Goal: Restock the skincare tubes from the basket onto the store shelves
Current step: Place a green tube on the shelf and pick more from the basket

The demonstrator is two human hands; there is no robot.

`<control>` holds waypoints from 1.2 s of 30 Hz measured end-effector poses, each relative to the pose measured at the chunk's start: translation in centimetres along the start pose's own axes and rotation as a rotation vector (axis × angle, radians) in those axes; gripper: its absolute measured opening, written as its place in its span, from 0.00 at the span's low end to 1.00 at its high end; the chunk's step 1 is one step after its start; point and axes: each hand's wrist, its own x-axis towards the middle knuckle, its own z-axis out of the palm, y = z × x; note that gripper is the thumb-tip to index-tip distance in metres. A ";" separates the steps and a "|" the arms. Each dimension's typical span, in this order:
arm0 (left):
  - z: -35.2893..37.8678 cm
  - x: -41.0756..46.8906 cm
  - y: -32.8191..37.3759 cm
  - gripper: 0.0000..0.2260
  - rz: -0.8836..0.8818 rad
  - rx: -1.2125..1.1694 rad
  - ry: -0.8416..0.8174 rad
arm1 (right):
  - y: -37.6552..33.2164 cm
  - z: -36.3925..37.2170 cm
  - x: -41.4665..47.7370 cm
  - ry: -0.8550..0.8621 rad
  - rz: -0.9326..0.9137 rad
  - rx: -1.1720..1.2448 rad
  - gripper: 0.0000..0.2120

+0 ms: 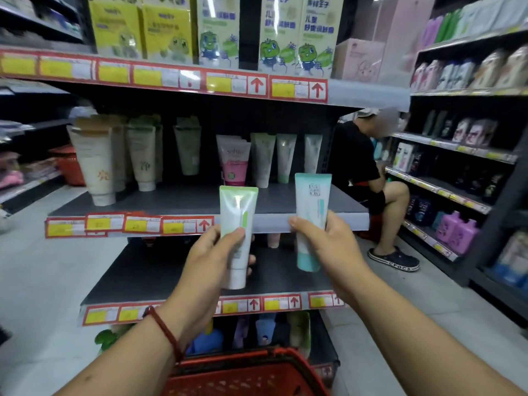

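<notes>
Two soft plastic tubes raised in front of the middle shelf [185, 200], one per grip.

In the left grip [217, 252]: a white-and-green tube [236, 207], glossy, flat and wide at the crimped end, narrowing to a round white cap. Pinched at mid-body, thumb across the front face, fingers curled behind. Upright, long axis vertical, crimp up and cap down, upper half overlapping the shelf's front edge, left of its right corner.

In the right grip [323, 247]: a teal tube [313, 195], same tapered shape, pale body, deeper teal cap. Clasped around the lower half, thumb on the left side, fingers wrapped round the right. Also upright, crimp up, cap down, top rising above the front edge near the right corner. Side by side with the other tube, not touching.

At the back of the middle shelf, a row of similar tubes standing on their caps: cream ones [94, 164] toward the left edge, a pink one [234, 164] at mid-row, pale green ones [264, 155] toward the right. Red-and-yellow price labels [128, 224] along the front edge.

At the bottom of the view, a red plastic basket [248, 375] with a lattice wall. Thin red cord [167, 331] round the left wrist. Beyond the shelf's right end, a seated person [357, 158] in a black shirt.
</notes>
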 end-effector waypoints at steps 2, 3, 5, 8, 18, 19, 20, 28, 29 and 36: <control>1.7 1.6 1.1 0.10 0.012 -0.007 -0.020 | -1.4 -1.3 2.5 0.051 -0.026 -0.003 0.14; 2.4 2.5 1.6 0.09 0.018 -0.007 -0.030 | -2.1 -1.9 3.7 0.071 -0.040 -0.008 0.12; 3.8 4.0 2.4 0.09 0.022 -0.010 -0.044 | -3.2 -3.0 6.0 0.108 -0.074 -0.067 0.12; 5.7 6.3 3.4 0.09 0.014 -0.014 -0.051 | -4.1 -4.6 9.7 0.122 -0.098 -0.155 0.16; 8.1 14.5 2.7 0.10 0.023 0.098 0.007 | 0.3 -5.6 23.3 0.110 0.004 -0.365 0.20; 8.0 15.1 2.5 0.10 0.016 0.117 0.015 | 1.0 -5.4 24.3 0.117 0.021 -0.367 0.20; 7.8 15.8 2.2 0.11 0.006 0.123 0.020 | 1.7 -5.1 25.4 0.122 0.029 -0.367 0.19; 6.7 19.3 1.4 0.13 -0.001 0.255 0.031 | 4.2 -3.8 31.2 0.137 0.046 -0.514 0.19; 6.6 19.5 1.4 0.13 -0.002 0.265 0.029 | 4.5 -3.7 31.3 0.122 0.059 -0.545 0.21; 6.9 21.7 1.0 0.15 0.034 0.312 0.009 | 4.0 -4.1 29.9 0.044 0.182 -0.584 0.20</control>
